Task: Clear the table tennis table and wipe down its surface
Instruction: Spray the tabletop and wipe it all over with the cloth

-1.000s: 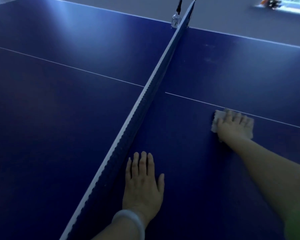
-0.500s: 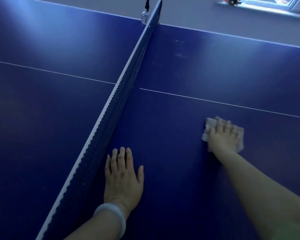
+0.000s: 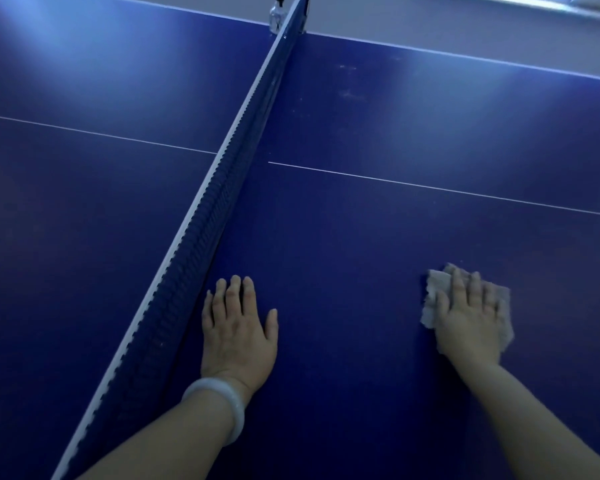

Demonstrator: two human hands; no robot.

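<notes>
The blue table tennis table fills the view. Its net runs from the bottom left to the top centre. My right hand lies flat with straight fingers on a small grey cloth, pressing it onto the right half, nearer to me than the white centre line. My left hand rests palm down, fingers straight, on the table just right of the net. A pale bangle sits on the left wrist.
A net post with its clamp stands at the far table edge. Faint smudges mark the far right half. Grey floor lies beyond the far edge.
My right hand has dragged the cloth toward me, from the white centre line to well below it. The left hand has stayed flat by the net while the view shifted.
</notes>
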